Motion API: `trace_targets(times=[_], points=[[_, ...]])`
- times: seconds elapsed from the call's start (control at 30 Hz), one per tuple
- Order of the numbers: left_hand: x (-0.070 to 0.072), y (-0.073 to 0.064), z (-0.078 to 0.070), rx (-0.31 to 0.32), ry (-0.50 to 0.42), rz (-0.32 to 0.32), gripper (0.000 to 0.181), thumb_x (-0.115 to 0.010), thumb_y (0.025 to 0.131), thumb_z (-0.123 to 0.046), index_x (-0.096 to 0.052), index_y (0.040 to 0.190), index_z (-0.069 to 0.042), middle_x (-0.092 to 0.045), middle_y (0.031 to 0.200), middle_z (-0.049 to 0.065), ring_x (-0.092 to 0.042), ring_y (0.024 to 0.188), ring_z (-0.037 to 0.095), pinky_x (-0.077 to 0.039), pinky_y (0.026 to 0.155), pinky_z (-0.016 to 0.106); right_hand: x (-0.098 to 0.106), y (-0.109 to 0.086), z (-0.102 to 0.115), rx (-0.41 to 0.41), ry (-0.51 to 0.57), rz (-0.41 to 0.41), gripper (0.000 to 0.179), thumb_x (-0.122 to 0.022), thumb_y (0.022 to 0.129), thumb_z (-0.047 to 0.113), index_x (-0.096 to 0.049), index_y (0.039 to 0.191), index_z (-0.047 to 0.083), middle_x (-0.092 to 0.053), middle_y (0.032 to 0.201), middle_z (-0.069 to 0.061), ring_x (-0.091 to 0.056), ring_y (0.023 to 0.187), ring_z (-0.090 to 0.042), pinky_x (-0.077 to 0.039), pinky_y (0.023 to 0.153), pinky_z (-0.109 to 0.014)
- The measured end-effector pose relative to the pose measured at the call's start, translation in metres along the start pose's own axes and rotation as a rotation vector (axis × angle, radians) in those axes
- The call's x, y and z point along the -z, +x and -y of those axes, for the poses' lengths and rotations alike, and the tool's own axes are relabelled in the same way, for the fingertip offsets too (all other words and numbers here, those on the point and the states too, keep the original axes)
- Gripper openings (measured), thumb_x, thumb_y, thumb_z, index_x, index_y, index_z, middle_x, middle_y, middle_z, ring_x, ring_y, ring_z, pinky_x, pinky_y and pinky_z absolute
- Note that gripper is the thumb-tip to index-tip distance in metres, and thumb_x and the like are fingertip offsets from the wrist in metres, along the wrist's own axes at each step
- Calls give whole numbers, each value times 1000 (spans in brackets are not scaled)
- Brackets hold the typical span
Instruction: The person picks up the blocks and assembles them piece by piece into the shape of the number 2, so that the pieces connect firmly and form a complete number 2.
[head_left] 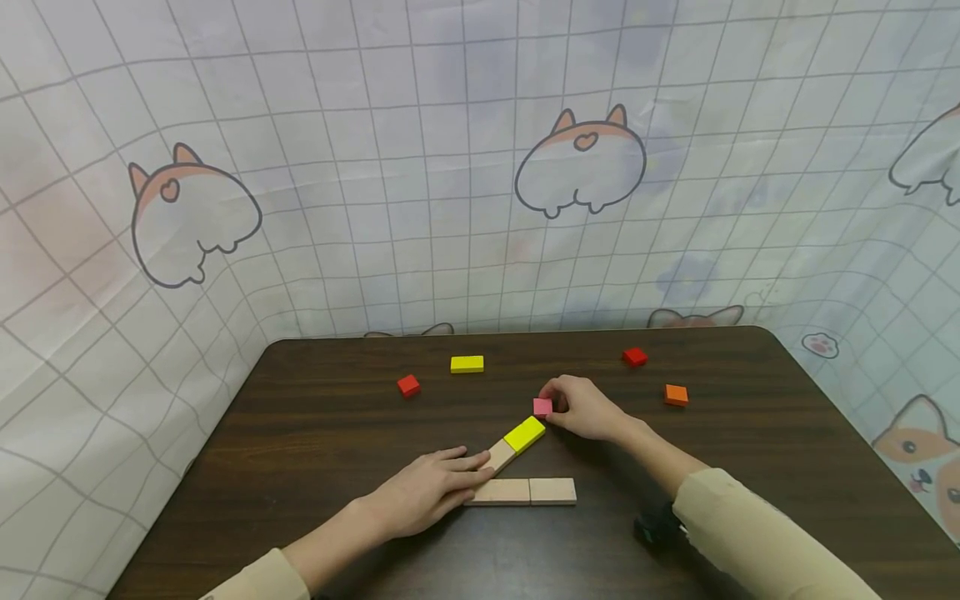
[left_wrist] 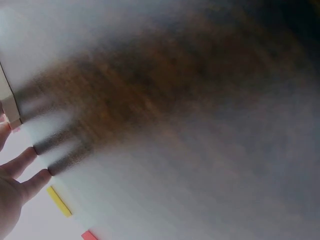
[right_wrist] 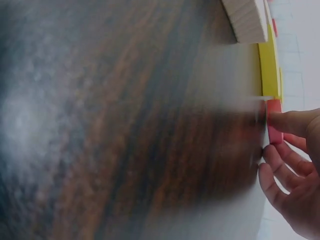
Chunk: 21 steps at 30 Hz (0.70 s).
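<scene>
My right hand [head_left: 588, 408] pinches a small pink block [head_left: 542, 407] between thumb and fingers, close to the upper end of a yellow block [head_left: 524, 434]. In the right wrist view the pink block [right_wrist: 274, 121] sits right by the yellow block's end. The yellow block continues a slanting row with a plain wooden block [head_left: 500, 455]. Below, two more wooden blocks [head_left: 552, 492] lie end to end in a level row. My left hand [head_left: 429, 492] rests with straight, spread fingers over the left ends of both rows, hiding where they meet.
Farther back on the dark table [head_left: 315, 417] lie a red block [head_left: 408, 386], a yellow block [head_left: 467, 364], another red block [head_left: 635, 357] and an orange block [head_left: 676, 395]. A black object [head_left: 656, 528] shows beside the right sleeve. A printed curtain [head_left: 465, 250] stands behind the table.
</scene>
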<state>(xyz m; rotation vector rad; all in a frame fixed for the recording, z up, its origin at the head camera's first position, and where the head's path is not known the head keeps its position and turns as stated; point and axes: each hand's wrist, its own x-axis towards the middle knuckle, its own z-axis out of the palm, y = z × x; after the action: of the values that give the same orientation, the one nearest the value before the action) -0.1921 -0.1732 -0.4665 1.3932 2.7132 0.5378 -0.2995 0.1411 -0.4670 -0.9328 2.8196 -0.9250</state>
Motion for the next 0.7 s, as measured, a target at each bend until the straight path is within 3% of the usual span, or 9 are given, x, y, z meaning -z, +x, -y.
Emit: trace_targets(times=[0.7], points=[[0, -1, 0, 23, 8, 11, 44, -58, 107, -21, -55, 150, -15, -45, 157, 5, -48, 138, 39, -42, 111, 52, 2, -3, 0, -37, -10, 52, 33, -81, 89, 15, -68, 116, 2, -65, 95, -2, -53, 79, -16, -50, 72, -30]])
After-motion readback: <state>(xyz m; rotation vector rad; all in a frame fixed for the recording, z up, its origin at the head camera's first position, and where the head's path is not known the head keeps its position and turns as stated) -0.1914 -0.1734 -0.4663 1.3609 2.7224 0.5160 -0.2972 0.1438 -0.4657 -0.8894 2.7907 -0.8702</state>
